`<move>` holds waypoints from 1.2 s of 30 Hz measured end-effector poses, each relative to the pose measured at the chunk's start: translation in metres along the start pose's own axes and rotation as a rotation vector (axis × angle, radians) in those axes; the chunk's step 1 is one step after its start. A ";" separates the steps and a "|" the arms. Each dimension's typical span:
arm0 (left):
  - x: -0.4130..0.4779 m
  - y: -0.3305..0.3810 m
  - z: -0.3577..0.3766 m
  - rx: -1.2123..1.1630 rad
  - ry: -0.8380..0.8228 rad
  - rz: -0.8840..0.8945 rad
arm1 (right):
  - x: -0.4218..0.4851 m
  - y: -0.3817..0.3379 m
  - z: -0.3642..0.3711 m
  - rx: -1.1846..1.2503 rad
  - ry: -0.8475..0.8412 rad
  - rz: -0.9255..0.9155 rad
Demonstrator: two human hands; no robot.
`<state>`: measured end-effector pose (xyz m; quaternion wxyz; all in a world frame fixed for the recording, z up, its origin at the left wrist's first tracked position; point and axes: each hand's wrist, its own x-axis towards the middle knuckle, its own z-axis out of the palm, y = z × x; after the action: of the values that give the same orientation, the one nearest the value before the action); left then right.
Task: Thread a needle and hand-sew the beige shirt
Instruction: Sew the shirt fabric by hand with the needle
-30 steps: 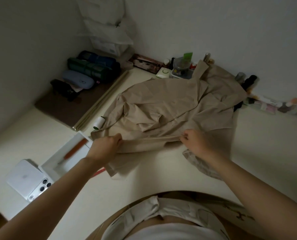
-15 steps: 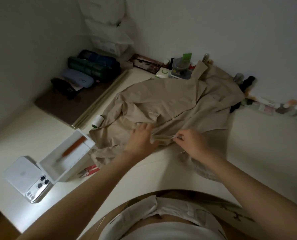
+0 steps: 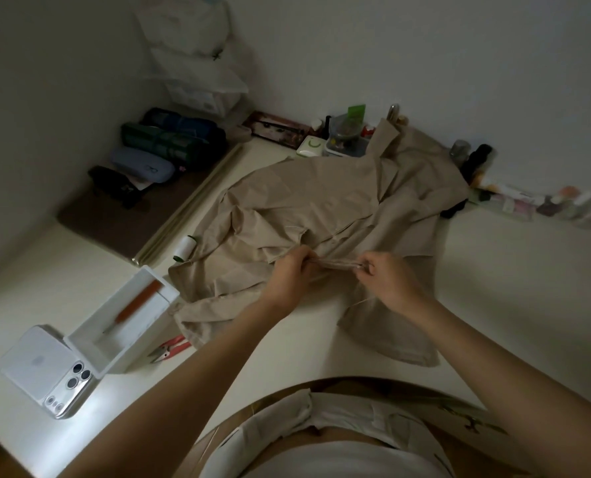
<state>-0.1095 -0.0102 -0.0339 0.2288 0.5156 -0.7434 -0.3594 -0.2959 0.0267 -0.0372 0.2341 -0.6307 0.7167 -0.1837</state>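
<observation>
Beige shirt (image 3: 321, 208) lies crumpled at frame centre. Its folded edge is pinched taut between the left hand (image 3: 288, 274) and right hand (image 3: 387, 281), fingers curled round cloth. No needle can be made out. A slackening pinch could let the fold slip, skewing the seam.

A crumpled beige cotton shirt (image 3: 321, 208) lies across the middle of the white counter (image 3: 511, 305). Just beside its left edge lies a white thread spool (image 3: 184, 247). Nearer, a white open rectangular box (image 3: 142, 339) holds an orange-handled tool (image 3: 138, 301); a silver phone (image 3: 51, 372) lies left of the box, red thread snips (image 3: 170, 350) right of it, at the shirt's hem.
</observation>
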 end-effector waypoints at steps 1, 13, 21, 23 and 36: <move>0.000 -0.003 -0.002 0.003 -0.007 0.004 | 0.000 0.000 -0.001 0.013 -0.003 -0.001; -0.007 -0.027 -0.015 0.123 -0.156 0.001 | 0.004 0.002 -0.013 0.072 0.044 -0.021; -0.008 -0.023 -0.005 0.026 -0.169 0.110 | 0.004 -0.001 -0.010 0.246 -0.087 0.018; -0.005 -0.021 -0.004 0.044 -0.193 0.115 | 0.004 -0.014 -0.008 0.322 -0.190 -0.062; -0.002 -0.029 -0.020 0.114 -0.197 0.033 | 0.010 0.005 -0.006 0.073 -0.203 -0.084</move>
<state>-0.0771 -0.0200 -0.0430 0.1307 0.4777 -0.7898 -0.3618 -0.3049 0.0171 -0.0361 0.3203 -0.6666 0.6551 -0.1547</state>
